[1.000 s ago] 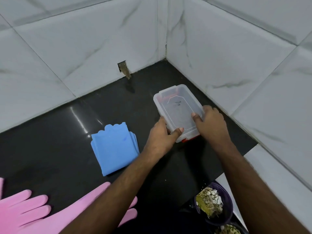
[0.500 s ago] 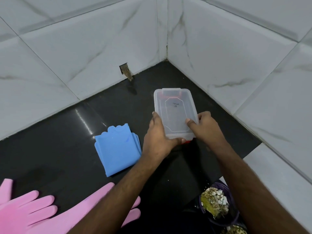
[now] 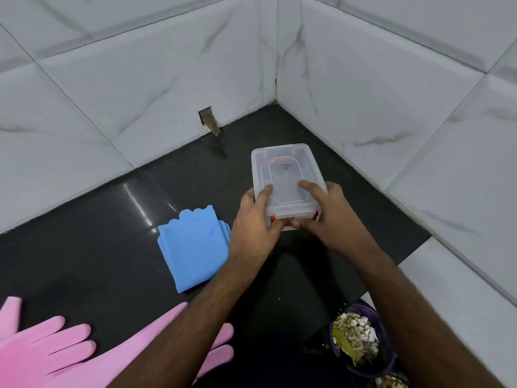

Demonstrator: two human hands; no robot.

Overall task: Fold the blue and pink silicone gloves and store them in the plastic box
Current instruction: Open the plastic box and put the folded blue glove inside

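A clear plastic box (image 3: pixel 282 172) with a closed lid and red latches sits on the black counter near the tiled corner. My left hand (image 3: pixel 253 219) grips its near left corner, thumb on the lid. My right hand (image 3: pixel 327 217) grips its near right corner, thumb on the lid and fingertips at the red front latch. The folded blue gloves (image 3: pixel 193 247) lie as a flat stack to the left of my left hand. Two pink gloves (image 3: pixel 50 351) lie spread flat at the bottom left, one partly hidden under my left forearm.
The black counter (image 3: pixel 98 247) meets white marble-pattern tile walls at the back and right. A small hole in the tile (image 3: pixel 208 121) is at the back wall. Purple bowls (image 3: pixel 361 343) of dry scraps sit at the bottom right, below the counter's edge.
The box has been turned and pulled slightly toward me, its long side now pointing away. Both hands have shifted to its near end, fingers at the front latch.
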